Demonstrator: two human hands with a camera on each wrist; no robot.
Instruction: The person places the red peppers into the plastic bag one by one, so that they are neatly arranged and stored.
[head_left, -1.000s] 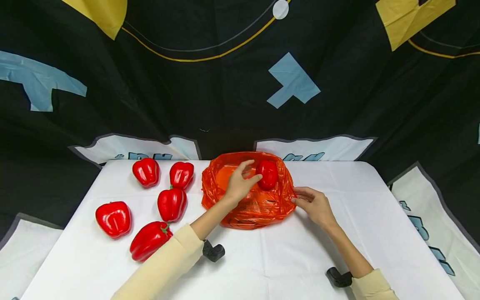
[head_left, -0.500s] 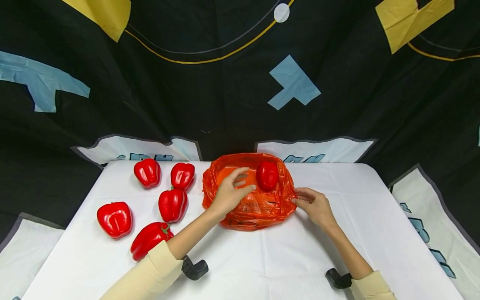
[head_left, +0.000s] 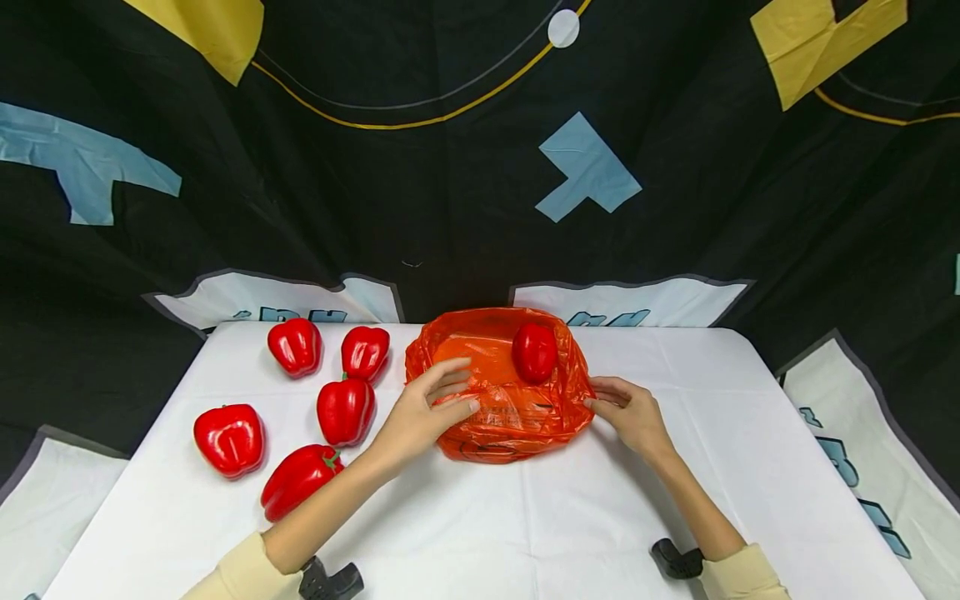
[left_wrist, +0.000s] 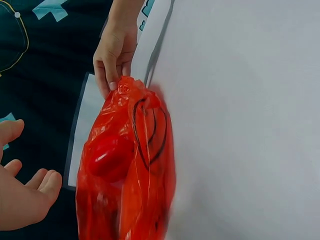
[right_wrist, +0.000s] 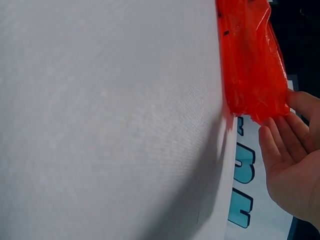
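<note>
The orange-red plastic bag (head_left: 517, 433) sits at the far middle of the white table (head_left: 570, 517), its wide mouth facing up and its long axis running left to right. Inside, toward its right end, a red bell pepper (head_left: 535, 354) lies lengthwise from near to far. The right hand (head_left: 632, 417) reaches far and left, pinching the bag's right rim between thumb and fingers. The left hand (head_left: 420, 417) has hold of nothing: thumb and fingers stand well parted, gently bent, over the bag's near left edge and apart from it. That forearm slants to the far right, just beside the nearest loose pepper (head_left: 296, 487), whose green stem also points far right. Four other peppers (head_left: 346, 412) lie left of the bag.
</note>
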